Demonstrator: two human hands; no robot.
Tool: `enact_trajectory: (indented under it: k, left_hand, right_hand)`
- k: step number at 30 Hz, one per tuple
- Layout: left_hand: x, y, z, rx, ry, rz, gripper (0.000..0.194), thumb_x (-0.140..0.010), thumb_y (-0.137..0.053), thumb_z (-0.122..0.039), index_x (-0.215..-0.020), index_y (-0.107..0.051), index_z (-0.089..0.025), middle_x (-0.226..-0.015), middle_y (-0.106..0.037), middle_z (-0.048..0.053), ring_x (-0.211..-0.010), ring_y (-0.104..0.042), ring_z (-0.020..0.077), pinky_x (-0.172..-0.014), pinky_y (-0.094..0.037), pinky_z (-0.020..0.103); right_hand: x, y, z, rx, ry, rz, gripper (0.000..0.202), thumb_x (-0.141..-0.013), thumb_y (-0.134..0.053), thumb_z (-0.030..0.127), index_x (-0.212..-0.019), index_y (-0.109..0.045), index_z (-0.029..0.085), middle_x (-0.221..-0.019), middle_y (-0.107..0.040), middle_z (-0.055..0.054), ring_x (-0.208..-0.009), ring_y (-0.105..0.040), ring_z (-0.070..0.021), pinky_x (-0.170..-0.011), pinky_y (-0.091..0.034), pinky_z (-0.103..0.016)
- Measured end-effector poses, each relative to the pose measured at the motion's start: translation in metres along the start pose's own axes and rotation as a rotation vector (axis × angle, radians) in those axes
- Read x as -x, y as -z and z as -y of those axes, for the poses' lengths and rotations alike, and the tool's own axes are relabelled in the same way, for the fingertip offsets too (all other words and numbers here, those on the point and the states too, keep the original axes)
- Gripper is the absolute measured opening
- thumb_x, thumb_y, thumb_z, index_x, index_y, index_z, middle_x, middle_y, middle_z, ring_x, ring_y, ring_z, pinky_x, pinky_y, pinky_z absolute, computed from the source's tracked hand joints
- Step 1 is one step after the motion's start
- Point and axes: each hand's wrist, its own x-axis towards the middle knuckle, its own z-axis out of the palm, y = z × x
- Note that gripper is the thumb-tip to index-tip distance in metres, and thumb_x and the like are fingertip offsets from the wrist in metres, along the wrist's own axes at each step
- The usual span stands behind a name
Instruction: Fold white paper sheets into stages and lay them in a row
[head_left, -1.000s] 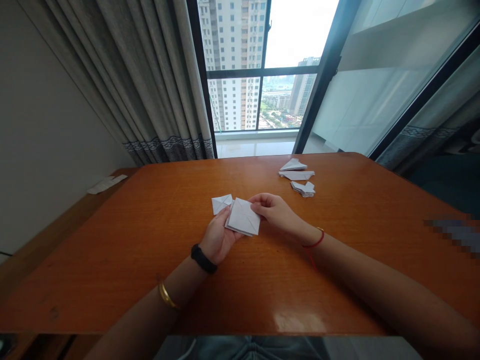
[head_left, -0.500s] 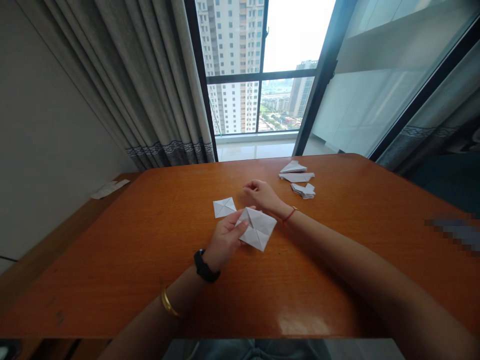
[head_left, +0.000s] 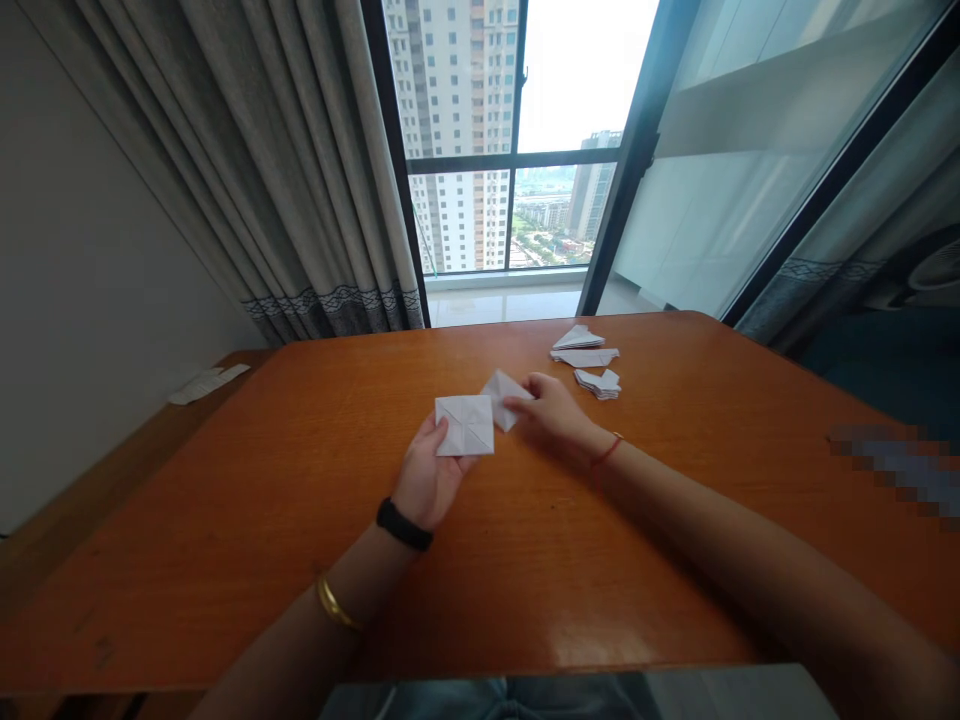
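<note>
My left hand (head_left: 430,475) grips a white folded paper square (head_left: 466,426) at its left edge, the thumb on top. Creases cross on the square's upper face. In my right hand (head_left: 556,408) is a second folded white paper (head_left: 502,398), pinched at its right side and tilted. The second paper's left part meets or passes behind the right edge of the first square; whether they touch I cannot tell. Both papers are above the middle of the brown table (head_left: 300,480).
Folded white papers (head_left: 598,383) lie near the table's far edge, right of centre, with a pointed one (head_left: 578,338) behind. A paper strip (head_left: 208,384) rests on a ledge at the left. Beyond the table are a grey curtain (head_left: 330,200) and a window.
The paper that lay on the table is now in my right hand, lifted and moved right. My left hand has shifted slightly left and turned its square level. The whole view has moved slightly.
</note>
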Motion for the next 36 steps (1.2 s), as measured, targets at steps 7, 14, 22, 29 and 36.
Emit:
enact_trajectory:
  k: [7,14,22,29,36]
  left_hand:
    - [-0.002,0.002,0.006,-0.028,0.17,-0.03,0.023,-0.093,-0.043,-0.021,-0.115,-0.052,-0.02,-0.123,-0.06,0.011,-0.101,-0.064,0.0236,-0.084,-0.052,0.049]
    - [0.009,-0.006,0.012,-0.032,0.22,0.058,0.027,-0.093,-0.044,-0.028,-0.119,-0.051,-0.021,-0.124,-0.059,0.012,-0.103,-0.062,0.0255,-0.088,-0.049,0.052]
    - [0.017,-0.011,0.019,-0.011,0.27,0.087,0.034,-0.095,-0.041,-0.04,-0.117,-0.054,-0.017,-0.121,-0.06,0.014,-0.103,-0.061,0.0249,-0.088,-0.05,0.048]
    - [0.017,-0.01,0.026,-0.11,0.098,0.086,0.024,-0.087,-0.058,-0.023,-0.111,-0.055,-0.019,-0.113,-0.065,0.009,-0.102,-0.062,0.0223,-0.09,-0.049,0.044]
    - [0.003,0.004,0.026,-0.389,-0.123,0.155,0.032,-0.085,-0.058,-0.036,-0.109,-0.058,-0.016,-0.105,-0.066,0.009,-0.101,-0.06,0.0224,-0.091,-0.046,0.037]
  right_hand:
    - [0.052,0.038,0.027,-0.926,-0.196,0.026,0.035,-0.072,-0.069,0.048,-0.074,-0.05,0.019,-0.057,-0.042,0.006,-0.045,-0.031,-0.006,-0.041,-0.023,-0.02]
    - [0.064,0.006,0.034,-0.514,-0.073,0.155,0.033,-0.075,-0.066,0.045,-0.087,-0.06,0.016,-0.068,-0.057,0.002,-0.054,-0.047,-0.0092,-0.049,-0.037,-0.022]
    - [0.066,-0.005,0.029,-0.235,0.031,0.06,0.02,-0.08,-0.06,0.032,-0.091,-0.065,0.016,-0.085,-0.066,-0.003,-0.073,-0.058,-0.0156,-0.065,-0.046,-0.028]
    - [0.065,-0.01,0.027,-0.399,-0.058,-0.056,0.044,-0.07,-0.071,0.034,-0.107,-0.054,0.018,-0.08,-0.055,0.001,-0.064,-0.052,-0.0112,-0.059,-0.043,-0.025]
    - [0.07,-0.01,0.025,-0.446,-0.079,0.17,0.027,-0.078,-0.062,0.042,-0.077,-0.049,0.018,-0.059,-0.051,0.005,-0.05,-0.044,-0.0098,-0.05,-0.034,-0.023]
